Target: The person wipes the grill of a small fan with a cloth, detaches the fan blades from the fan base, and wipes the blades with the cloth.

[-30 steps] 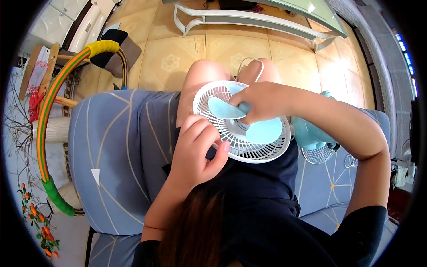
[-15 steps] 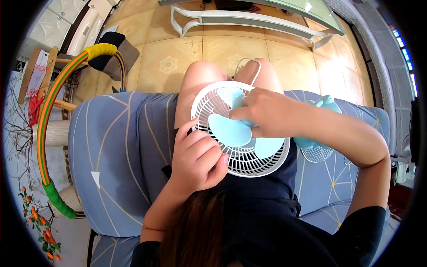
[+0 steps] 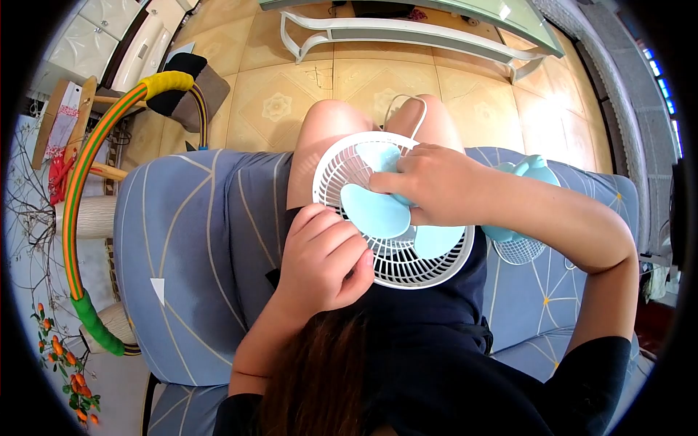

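Observation:
A round white fan guard rests on my lap, its ribbed inside facing up. Within it sit the light blue fan blades. My left hand is closed around the guard's near-left rim, fingers curled over the edge. My right hand reaches over from the right and is closed on the middle of the blades; its fingers hide the hub. A white cord loops out past the guard's far edge, over my knee.
Beside me on the blue patterned sofa lies a light blue part with a mesh disc. A striped hoop stands at the left, near orange-fruited branches. A glass-topped table stands ahead on the tiled floor.
The fingers of my left hand have curled in more, with the index finger drawn down from the rim. My right hand has barely shifted on the blades.

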### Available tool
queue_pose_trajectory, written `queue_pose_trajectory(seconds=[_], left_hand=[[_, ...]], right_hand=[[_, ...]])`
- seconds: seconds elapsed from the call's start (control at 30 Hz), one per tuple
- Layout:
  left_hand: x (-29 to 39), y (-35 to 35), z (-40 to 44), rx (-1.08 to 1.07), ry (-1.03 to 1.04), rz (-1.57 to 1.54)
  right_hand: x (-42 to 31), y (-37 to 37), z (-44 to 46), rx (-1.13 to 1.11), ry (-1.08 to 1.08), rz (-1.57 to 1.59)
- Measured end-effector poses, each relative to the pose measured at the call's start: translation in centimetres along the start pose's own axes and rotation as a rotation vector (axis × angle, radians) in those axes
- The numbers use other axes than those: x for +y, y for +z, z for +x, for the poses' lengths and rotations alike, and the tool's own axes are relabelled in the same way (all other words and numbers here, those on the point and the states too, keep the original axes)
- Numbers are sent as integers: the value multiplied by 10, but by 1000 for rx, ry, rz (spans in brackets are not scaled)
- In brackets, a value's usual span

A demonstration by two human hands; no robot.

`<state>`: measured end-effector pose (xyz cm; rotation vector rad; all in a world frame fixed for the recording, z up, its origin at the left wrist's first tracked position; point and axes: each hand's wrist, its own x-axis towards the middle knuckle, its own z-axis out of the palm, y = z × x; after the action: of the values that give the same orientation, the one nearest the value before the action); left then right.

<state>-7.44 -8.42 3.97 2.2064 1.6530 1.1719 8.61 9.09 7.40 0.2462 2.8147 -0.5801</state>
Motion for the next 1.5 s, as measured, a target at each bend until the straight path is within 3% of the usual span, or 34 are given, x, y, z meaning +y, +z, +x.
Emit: queue_pose_trajectory(seconds=[0.13, 0.23, 0.63, 0.83, 1.03, 1.33, 1.5], left_hand=[[7, -13, 6, -197, -74, 28], [11, -13, 11, -165, -13, 77], [35, -20, 23, -450, -94, 188], [37, -3, 21, -417, -44, 357], [38, 4, 22, -505, -161, 258], [28, 13, 23, -312, -83, 245], [26, 32, 17, -279, -504, -167]], right_hand=[[-6, -5, -4, -1, 56, 0], [-10, -4, -7, 65, 65, 25], [-21, -3, -12, 65, 158, -57], [-19, -4, -15, 62, 141, -77], [-24, -4, -18, 61, 139, -130], [-19, 0, -18, 136, 54, -170], [-23, -2, -19, 139, 48, -164]])
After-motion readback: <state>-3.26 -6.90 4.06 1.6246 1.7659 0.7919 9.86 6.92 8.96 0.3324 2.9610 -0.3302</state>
